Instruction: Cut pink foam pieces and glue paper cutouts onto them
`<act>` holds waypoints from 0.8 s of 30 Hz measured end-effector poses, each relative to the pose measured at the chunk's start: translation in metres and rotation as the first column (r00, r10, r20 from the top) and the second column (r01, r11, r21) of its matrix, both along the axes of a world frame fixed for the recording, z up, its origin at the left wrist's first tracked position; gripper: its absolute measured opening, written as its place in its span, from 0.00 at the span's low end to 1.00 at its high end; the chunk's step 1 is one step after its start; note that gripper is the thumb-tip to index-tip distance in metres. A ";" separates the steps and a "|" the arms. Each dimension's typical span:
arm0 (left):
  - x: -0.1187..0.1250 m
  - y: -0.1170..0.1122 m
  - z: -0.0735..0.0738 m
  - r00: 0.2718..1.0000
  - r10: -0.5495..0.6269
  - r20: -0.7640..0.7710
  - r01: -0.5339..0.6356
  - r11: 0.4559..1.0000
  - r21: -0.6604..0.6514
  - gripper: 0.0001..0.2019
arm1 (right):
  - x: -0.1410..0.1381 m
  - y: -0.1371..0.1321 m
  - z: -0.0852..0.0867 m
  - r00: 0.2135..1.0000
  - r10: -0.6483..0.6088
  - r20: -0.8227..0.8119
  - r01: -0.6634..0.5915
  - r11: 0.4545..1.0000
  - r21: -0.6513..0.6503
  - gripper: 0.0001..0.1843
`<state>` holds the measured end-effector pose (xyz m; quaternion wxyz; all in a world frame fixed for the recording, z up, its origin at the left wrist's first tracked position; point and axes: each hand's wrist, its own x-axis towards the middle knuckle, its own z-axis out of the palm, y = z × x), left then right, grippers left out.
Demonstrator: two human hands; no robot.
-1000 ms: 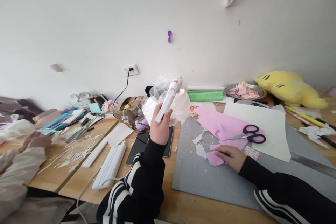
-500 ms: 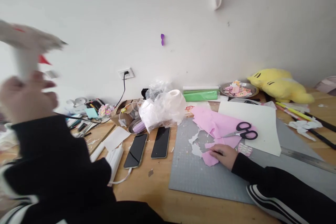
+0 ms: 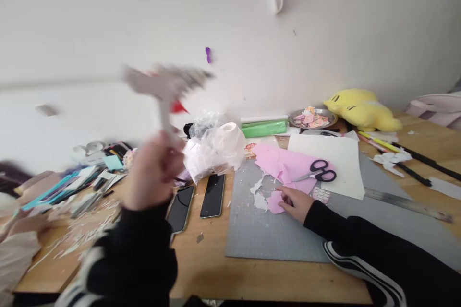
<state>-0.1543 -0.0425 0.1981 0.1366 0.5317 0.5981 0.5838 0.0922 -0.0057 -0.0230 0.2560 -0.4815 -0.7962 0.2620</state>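
Observation:
My left hand (image 3: 153,168) is raised over the left side of the table, wrapped round the handle of a white hot glue gun (image 3: 149,85) with a red trigger. The gun is blurred, its nozzle pointing right. Over the grey cutting mat (image 3: 273,240), my right hand (image 3: 296,203) pinches the edge of a small pink paper piece (image 3: 274,202). White paper scraps (image 3: 260,201) lie left of that piece. Just behind the hand is a larger crumpled pink sheet (image 3: 275,160), with black-handled scissors (image 3: 319,172) resting on it. A small patterned pink-and-white piece (image 3: 321,194) is beside my right wrist.
Two phones (image 3: 212,195) (image 3: 181,208) lie left of the mat. Behind are plastic bags (image 3: 212,148), a green pack (image 3: 264,128), a metal plate (image 3: 333,117) of cutouts and a yellow plush (image 3: 360,108). A steel ruler (image 3: 406,205) lies right. Another person's sleeve (image 3: 18,259) shows far left.
My left hand has swung the glue gun rightward and slightly down. My right hand stays at the pink piece. The view has turned left, bringing another person's sleeve into sight.

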 end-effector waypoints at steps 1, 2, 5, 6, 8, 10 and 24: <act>0.019 0.004 -0.026 0.963 -0.213 0.165 0.229 0.970 -0.083 0.10 | 0.000 -0.001 0.001 1.000 -0.007 -0.013 0.008 0.997 0.074 0.19; 0.037 0.008 -0.053 0.900 -0.334 0.280 0.378 0.918 -0.118 0.09 | -0.001 -0.003 0.002 0.999 -0.007 -0.051 0.015 0.988 0.154 0.17; 0.079 0.019 -0.123 0.847 -0.427 0.315 0.494 0.852 -0.173 0.11 | -0.007 -0.012 0.010 0.963 0.046 -0.264 0.024 0.967 0.254 0.16; 0.088 0.022 -0.139 0.869 -0.445 0.217 0.484 0.855 -0.186 0.10 | -0.010 -0.015 0.012 0.927 0.068 -0.370 0.013 0.977 0.213 0.17; 0.099 0.025 -0.160 0.870 -0.494 0.007 0.486 0.853 -0.193 0.11 | -0.016 -0.022 0.017 0.804 -0.001 -0.595 0.023 0.999 0.029 0.20; 0.102 0.027 -0.168 0.778 -0.602 -0.181 0.556 0.793 -0.249 0.14 | -0.022 -0.024 0.019 0.661 -0.169 -0.731 0.055 0.983 -0.177 0.18; 0.075 0.027 -0.195 0.501 -0.528 -0.685 0.406 0.843 -0.352 0.13 | 0.030 0.042 0.078 -0.020 -0.424 -0.905 0.098 0.900 -0.424 0.11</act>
